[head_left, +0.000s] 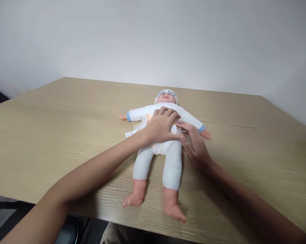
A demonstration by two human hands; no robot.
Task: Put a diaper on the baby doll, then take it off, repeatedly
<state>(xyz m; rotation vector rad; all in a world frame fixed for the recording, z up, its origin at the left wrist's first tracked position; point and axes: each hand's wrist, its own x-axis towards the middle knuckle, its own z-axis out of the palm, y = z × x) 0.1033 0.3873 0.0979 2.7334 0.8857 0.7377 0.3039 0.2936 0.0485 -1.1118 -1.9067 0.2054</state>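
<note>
Diaper (157, 149) at hips of doll (172, 169) lying face-up on table (66, 149), left hand (163, 124) spread over its front, right hand (194, 142) curled at its side, pinch can't tell; best keep front flat while securing that side.

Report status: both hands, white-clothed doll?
Left hand over white-clothed doll, right hand at its side. Doll face-up on pale wooden table. Left hand partly hides white diaper.
</note>
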